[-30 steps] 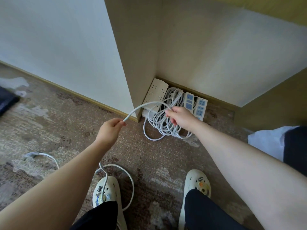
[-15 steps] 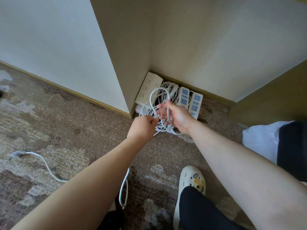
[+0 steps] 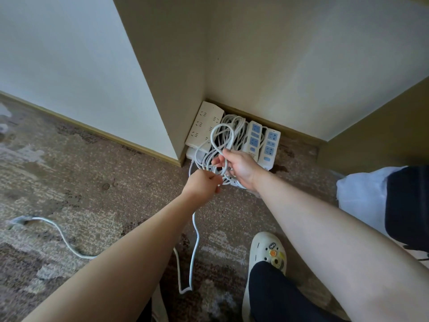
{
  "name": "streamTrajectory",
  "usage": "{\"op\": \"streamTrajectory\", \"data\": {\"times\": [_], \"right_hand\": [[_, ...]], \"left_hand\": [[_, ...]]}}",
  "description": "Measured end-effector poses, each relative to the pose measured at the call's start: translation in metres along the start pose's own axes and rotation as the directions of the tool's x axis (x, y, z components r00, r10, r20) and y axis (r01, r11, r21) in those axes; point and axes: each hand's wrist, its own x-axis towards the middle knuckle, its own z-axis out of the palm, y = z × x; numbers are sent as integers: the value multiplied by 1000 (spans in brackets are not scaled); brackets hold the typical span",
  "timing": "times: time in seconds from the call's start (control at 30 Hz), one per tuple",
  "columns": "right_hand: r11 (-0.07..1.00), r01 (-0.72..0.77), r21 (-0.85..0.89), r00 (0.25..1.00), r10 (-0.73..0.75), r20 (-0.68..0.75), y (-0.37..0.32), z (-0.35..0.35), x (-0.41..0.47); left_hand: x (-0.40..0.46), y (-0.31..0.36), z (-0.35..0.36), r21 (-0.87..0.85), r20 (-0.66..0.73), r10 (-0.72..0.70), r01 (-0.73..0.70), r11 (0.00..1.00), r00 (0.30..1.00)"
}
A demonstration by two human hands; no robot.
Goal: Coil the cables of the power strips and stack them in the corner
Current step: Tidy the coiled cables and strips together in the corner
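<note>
A white power strip leans in the corner against the beige pillar. Two blue-socketed strips stand beside it. Between them lies a bundle of white cable loops. My right hand grips several loops of the coil, with one loop rising above the fingers. Just left of it, my left hand pinches the same cable. The loose cable hangs from my left hand down to the carpet and runs left to its plug.
Patterned brown carpet covers the floor. Walls and baseboard close the corner on three sides. My white clog stands below the right arm. A white and dark fabric item lies at the right edge.
My left hand has drawn slightly back from the coil, still holding the cable. A fresh loop stands above my right hand. The slack cable on the floor has shifted.
</note>
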Motion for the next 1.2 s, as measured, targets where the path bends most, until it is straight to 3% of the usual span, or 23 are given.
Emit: {"op": "streamTrajectory", "data": {"times": [0.17,0.47,0.6,0.73,0.83,0.9,1.03,1.2], "right_hand": [[998,57,-37,980,-63,-187,6,-2,6],[991,123,-56,968,-133,-214,8,6,9],[986,149,-78,954,-164,-250,12,2,10],[981,192,-39,942,-195,-272,11,-1,13],[979,187,-82,923,-203,-326,7,-9,15],[977,183,-114,918,-211,-335,6,-15,17],[975,164,-150,894,-211,-396,5,-24,21],[947,156,-279,882,-261,-393,5,-26,24]], "left_hand": [[-7,-22,-21,-153,-26,-30,26,988,999],[0,-15,-12,-114,-137,16,-32,993,990],[-4,-22,-4,-80,2,70,-70,994,998],[-6,-40,-15,-335,124,51,-7,942,991],[-5,-51,-32,-418,206,73,20,908,976],[-6,-59,-42,-344,205,66,9,939,976],[-6,-71,-58,12,91,63,-64,998,994],[-12,-65,-68,401,91,95,-124,908,991]]}}
